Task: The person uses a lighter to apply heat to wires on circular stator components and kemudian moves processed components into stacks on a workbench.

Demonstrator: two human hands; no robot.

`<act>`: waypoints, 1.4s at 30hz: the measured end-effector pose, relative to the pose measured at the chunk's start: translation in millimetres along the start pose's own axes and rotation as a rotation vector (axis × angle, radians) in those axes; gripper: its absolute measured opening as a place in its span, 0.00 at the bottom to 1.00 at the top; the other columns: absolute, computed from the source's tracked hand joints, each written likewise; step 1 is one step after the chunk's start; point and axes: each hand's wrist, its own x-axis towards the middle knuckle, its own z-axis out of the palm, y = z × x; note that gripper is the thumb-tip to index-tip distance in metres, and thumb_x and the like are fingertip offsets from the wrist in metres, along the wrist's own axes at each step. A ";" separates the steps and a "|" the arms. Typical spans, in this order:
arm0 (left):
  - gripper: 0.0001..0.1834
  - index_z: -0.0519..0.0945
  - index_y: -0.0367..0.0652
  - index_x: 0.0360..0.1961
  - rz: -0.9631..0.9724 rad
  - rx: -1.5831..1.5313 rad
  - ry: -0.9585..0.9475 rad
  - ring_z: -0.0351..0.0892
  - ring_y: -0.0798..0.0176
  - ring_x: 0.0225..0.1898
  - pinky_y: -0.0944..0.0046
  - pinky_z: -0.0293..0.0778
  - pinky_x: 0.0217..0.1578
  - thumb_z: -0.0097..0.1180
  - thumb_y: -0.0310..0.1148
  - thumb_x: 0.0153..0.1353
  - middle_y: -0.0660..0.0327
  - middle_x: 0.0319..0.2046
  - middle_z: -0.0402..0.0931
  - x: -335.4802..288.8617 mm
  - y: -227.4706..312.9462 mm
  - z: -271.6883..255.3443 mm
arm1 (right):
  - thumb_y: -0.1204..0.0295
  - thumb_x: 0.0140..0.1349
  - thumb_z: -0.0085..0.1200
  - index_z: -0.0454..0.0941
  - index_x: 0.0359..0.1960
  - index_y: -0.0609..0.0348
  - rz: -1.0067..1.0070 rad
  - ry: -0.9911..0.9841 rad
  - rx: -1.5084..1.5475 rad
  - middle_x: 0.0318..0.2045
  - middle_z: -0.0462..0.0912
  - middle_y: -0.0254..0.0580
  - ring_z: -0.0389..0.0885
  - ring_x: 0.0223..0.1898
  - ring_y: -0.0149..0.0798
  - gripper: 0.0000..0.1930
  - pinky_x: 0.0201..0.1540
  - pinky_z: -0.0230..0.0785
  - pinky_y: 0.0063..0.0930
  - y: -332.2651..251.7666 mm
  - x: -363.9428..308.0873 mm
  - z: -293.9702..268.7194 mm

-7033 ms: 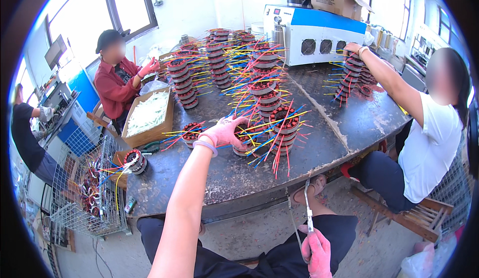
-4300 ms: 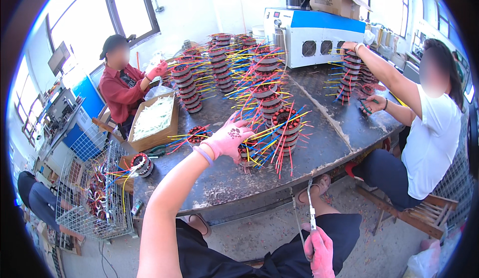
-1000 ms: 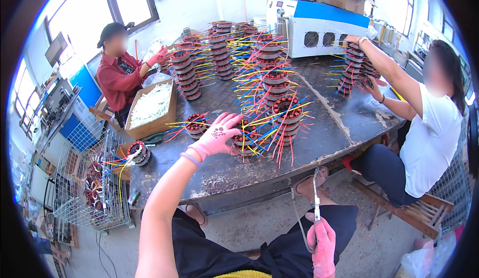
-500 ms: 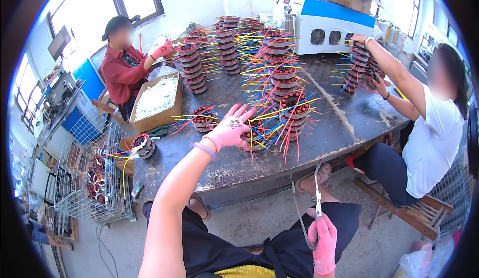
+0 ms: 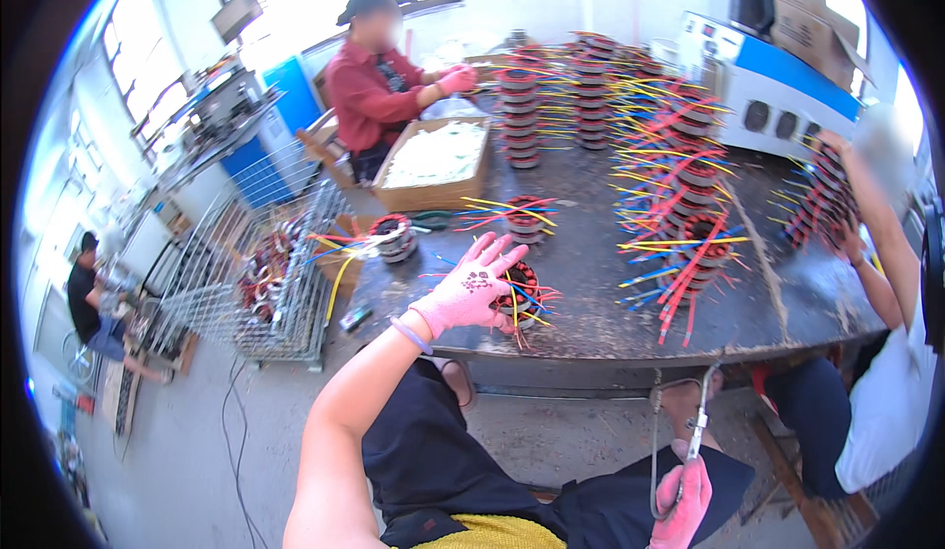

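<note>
My left hand (image 5: 468, 291), in a pink glove, is wrapped around a wound motor stator (image 5: 522, 288) near the table's front edge. Red, blue and yellow leads stick out from this stator, and the hand covers part of it. Low in front of my lap, my gloved right hand (image 5: 681, 502) is closed round a slim metal torch-like tool (image 5: 700, 419) with a bent tip; a thin hose-like loop hangs beside it. Just beyond my left hand sits another stator (image 5: 527, 219), and a stator with a white-wrapped lead (image 5: 394, 239) lies farther left.
Tall stator stacks (image 5: 591, 91) rise at the back, with a wire-bristling stack (image 5: 694, 254) to the right. An open carton of white pieces (image 5: 433, 160) stands by a red-clad co-worker. Another co-worker handles a stack (image 5: 817, 194) at right. A wire cage (image 5: 246, 303) flanks the table.
My view has turned left. My left hand has drawn the stator away from the wire-bristling stack, leaving a wider gap. My right hand still holds the tool low.
</note>
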 end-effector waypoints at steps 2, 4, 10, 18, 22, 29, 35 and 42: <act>0.27 0.87 0.43 0.31 -0.101 0.026 -0.001 0.50 0.38 0.73 0.40 0.45 0.72 0.72 0.54 0.36 0.49 0.72 0.57 -31.5 -1.7 -11.1 | 0.57 0.75 0.45 0.75 0.41 0.61 0.045 -0.057 0.040 0.14 0.60 0.26 0.54 0.13 0.22 0.17 0.15 0.44 0.19 -12.5 -6.5 8.0; 0.27 0.87 0.43 0.31 -0.202 0.077 -0.019 0.51 0.38 0.73 0.40 0.45 0.72 0.72 0.54 0.36 0.49 0.72 0.57 -62.8 -3.4 -20.7 | 0.57 0.75 0.45 0.77 0.49 0.64 0.032 -0.082 0.044 0.14 0.60 0.26 0.54 0.13 0.22 0.20 0.15 0.44 0.20 -3.9 -5.0 7.1; 0.28 0.87 0.42 0.33 -0.484 0.223 0.123 0.53 0.37 0.72 0.40 0.43 0.72 0.69 0.58 0.43 0.43 0.68 0.62 -124.6 -31.1 -15.4 | 0.55 0.73 0.46 0.74 0.51 0.71 0.046 -0.055 -0.051 0.10 0.60 0.23 0.51 0.09 0.19 0.25 0.12 0.38 0.18 0.9 1.3 15.8; 0.30 0.87 0.46 0.41 -0.797 0.159 0.125 0.53 0.40 0.72 0.44 0.41 0.73 0.68 0.58 0.45 0.42 0.69 0.60 -152.2 -58.7 -20.5 | 0.56 0.74 0.45 0.76 0.46 0.65 0.032 -0.099 -0.035 0.12 0.60 0.24 0.53 0.12 0.21 0.21 0.15 0.42 0.19 -0.7 -2.0 14.3; 0.31 0.86 0.47 0.45 -0.753 -0.113 0.081 0.58 0.44 0.70 0.50 0.45 0.73 0.73 0.53 0.42 0.46 0.67 0.65 -150.9 -57.9 -66.1 | 0.55 0.74 0.45 0.72 0.31 0.56 0.088 -0.024 -0.053 0.13 0.60 0.25 0.55 0.13 0.23 0.19 0.16 0.45 0.20 -26.0 -10.5 30.4; 0.52 0.74 0.36 0.61 -0.686 -0.117 0.041 0.62 0.48 0.69 0.53 0.54 0.70 0.76 0.51 0.33 0.49 0.64 0.69 -159.0 -89.1 -50.6 | 0.55 0.75 0.44 0.64 0.23 0.51 0.042 -0.106 -0.037 0.13 0.59 0.26 0.56 0.12 0.24 0.21 0.16 0.45 0.21 -6.8 -8.9 26.1; 0.51 0.72 0.37 0.63 -0.534 -0.087 0.182 0.68 0.43 0.61 0.51 0.62 0.64 0.76 0.48 0.35 0.47 0.58 0.71 -118.7 -49.1 -77.2 | 0.58 0.74 0.44 0.71 0.42 0.63 0.027 -0.078 -0.068 0.12 0.61 0.25 0.54 0.11 0.21 0.17 0.13 0.42 0.19 -6.4 -8.6 20.5; 0.49 0.73 0.36 0.60 -0.211 -0.179 0.097 0.71 0.43 0.58 0.47 0.61 0.64 0.75 0.53 0.38 0.47 0.56 0.72 -39.3 30.0 -7.3 | 0.60 0.75 0.44 0.77 0.52 0.66 0.081 -0.166 -0.102 0.13 0.64 0.24 0.55 0.12 0.19 0.20 0.14 0.43 0.17 1.1 -2.2 41.5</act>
